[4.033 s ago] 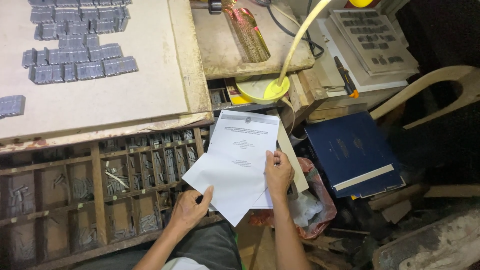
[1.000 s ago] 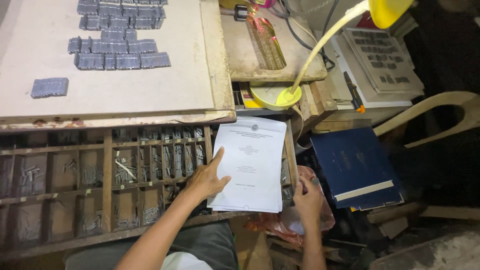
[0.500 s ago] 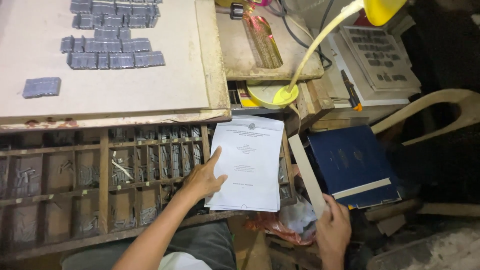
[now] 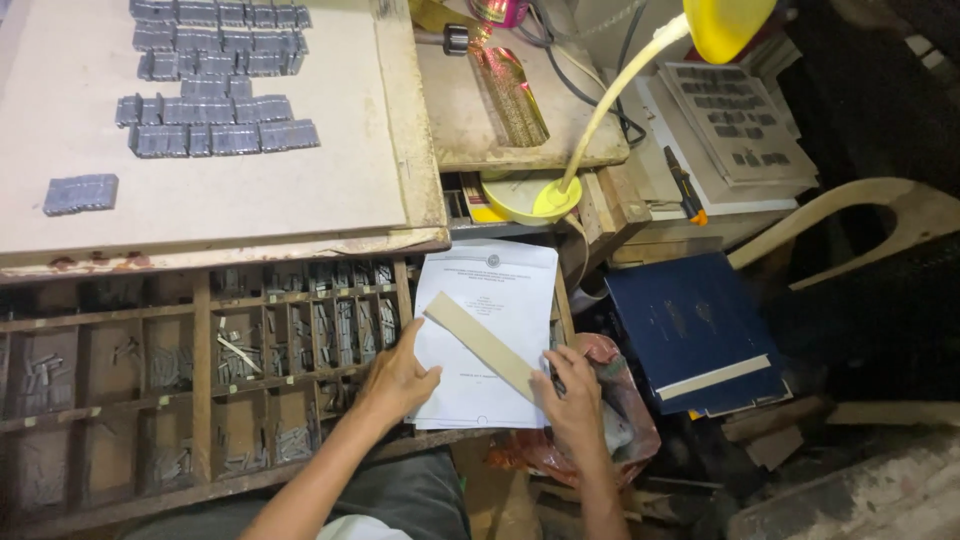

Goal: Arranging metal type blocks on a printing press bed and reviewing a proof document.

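Observation:
A white printed sheet [image 4: 490, 300] lies on the right end of a wooden type case [image 4: 200, 370]. My left hand [image 4: 398, 378] rests flat on the sheet's left edge with fingers apart. My right hand [image 4: 575, 392] grips the lower end of a flat, pale wooden strip [image 4: 480, 342], which lies diagonally across the sheet from upper left to lower right.
Grey metal type blocks [image 4: 215, 75] sit in rows on a pale board [image 4: 330, 190] above the case. A yellow desk lamp [image 4: 560, 190] bends over the bench. A dark blue book [image 4: 690, 330], a wooden chair [image 4: 880, 215] and a crumpled plastic bag [image 4: 620, 420] are on the right.
The sheet was first held up in both hands, then laid on the case. My right hand dropped low to the right, came back and set the wooden strip across the sheet.

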